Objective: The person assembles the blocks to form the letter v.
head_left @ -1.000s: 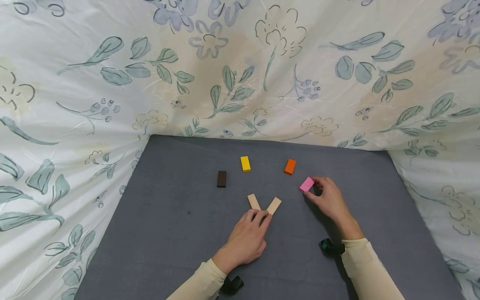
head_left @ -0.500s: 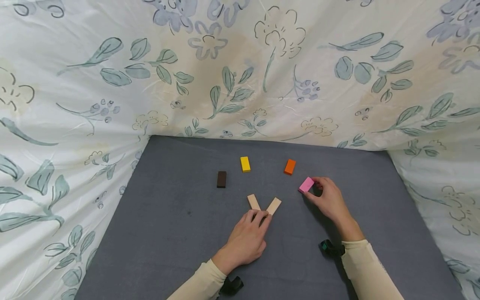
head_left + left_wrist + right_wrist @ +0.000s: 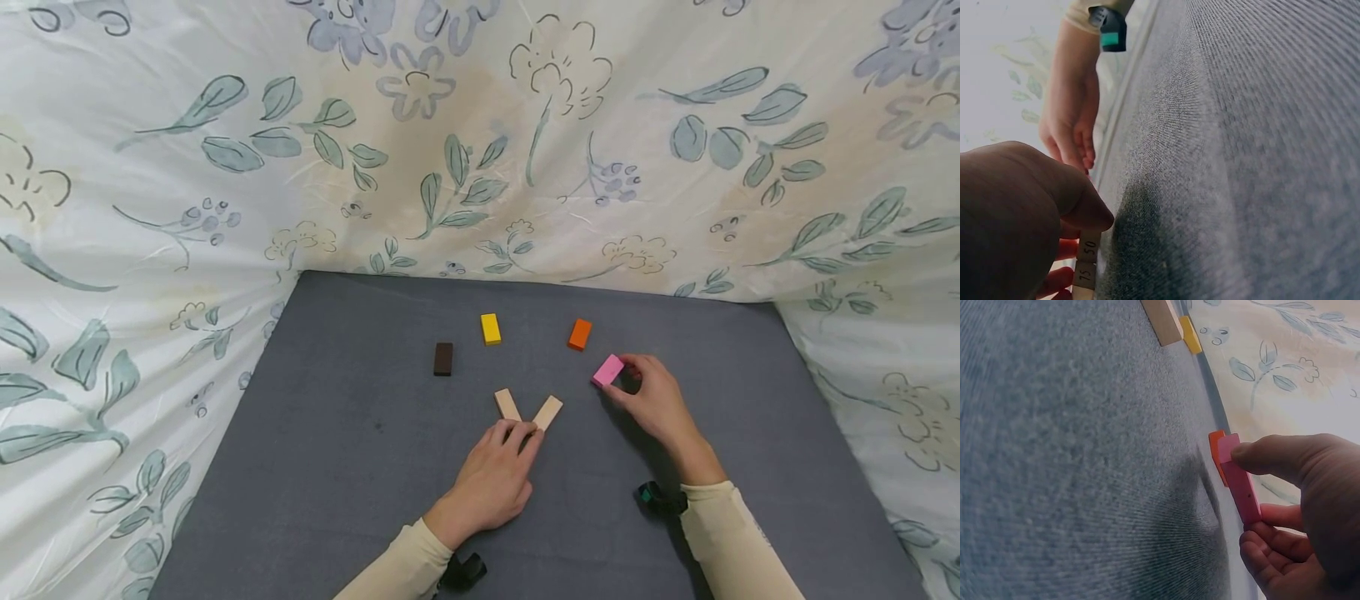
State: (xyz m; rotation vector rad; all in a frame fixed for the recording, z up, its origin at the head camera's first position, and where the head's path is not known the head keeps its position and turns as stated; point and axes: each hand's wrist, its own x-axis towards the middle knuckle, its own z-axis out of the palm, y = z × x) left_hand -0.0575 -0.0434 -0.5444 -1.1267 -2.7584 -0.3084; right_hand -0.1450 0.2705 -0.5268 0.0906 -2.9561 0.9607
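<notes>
My right hand (image 3: 660, 404) holds a pink block (image 3: 608, 370) between thumb and fingers, at the right of the group. The right wrist view shows the thumb at one end of the pink block and fingers at the other. My left hand (image 3: 491, 483) has its fingertips at the near ends of two plain wooden blocks, the left one (image 3: 507, 403) and the right one (image 3: 549, 411), which form a V. In the left wrist view, block ends (image 3: 1089, 246) marked 50 and 75 lie between thumb and fingers.
An orange block (image 3: 580, 334), a yellow block (image 3: 491, 329) and a dark brown block (image 3: 443, 359) lie apart in an arc beyond the wooden blocks. Grey cloth (image 3: 315, 467) covers the table. A floral curtain (image 3: 465, 125) surrounds its back and sides.
The pink block has shifted slightly to the left, together with my right hand. My left hand and the wooden blocks stay where they were.
</notes>
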